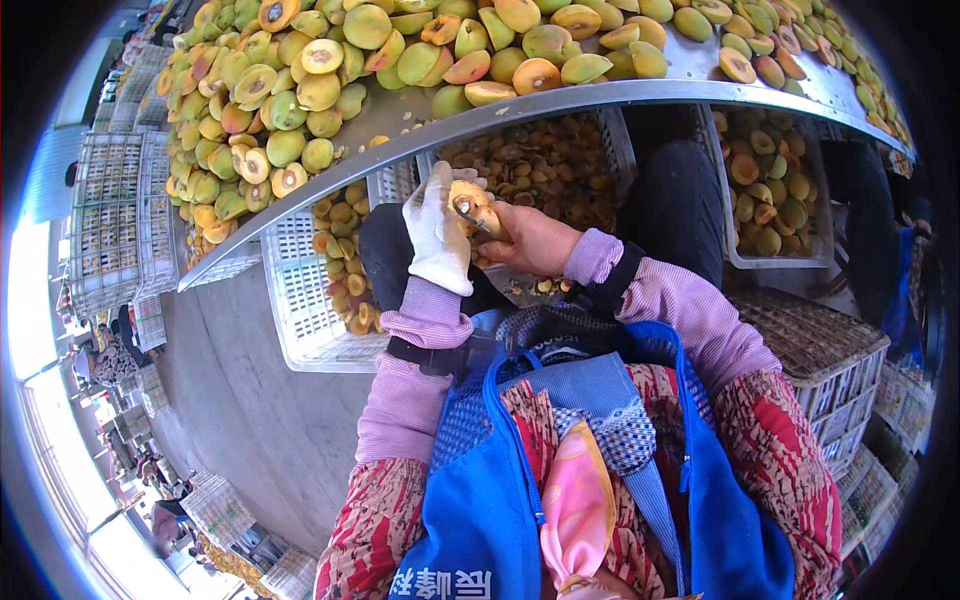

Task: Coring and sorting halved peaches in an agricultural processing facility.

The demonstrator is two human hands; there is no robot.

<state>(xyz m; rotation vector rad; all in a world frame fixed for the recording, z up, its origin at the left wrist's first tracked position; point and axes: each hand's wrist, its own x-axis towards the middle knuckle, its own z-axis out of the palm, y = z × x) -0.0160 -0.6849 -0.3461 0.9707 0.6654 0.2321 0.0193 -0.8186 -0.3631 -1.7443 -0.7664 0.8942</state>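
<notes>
My left hand [438, 235], in a white glove, is closed round a halved yellow peach [478, 203] held above my lap. My bare right hand [540, 242] is closed on a small pitting knife [468, 215], its dark metal blade against the cut face of the fruit. Most of its handle is hidden in my fingers. Just beyond both hands runs the raised edge of a metal table [400, 145], heaped with green-yellow peach halves [320, 90]. Below the hands, between my knees, a crate [617, 145] holds brownish pits and scraps.
A white crate [300, 300] of peach halves stands at my left knee. Another crate [825, 215] of halves is under the table on the right, with stacked crates [830, 370] nearer. Tall crate stacks [105, 220] rise at the far left, beside grey floor [240, 390].
</notes>
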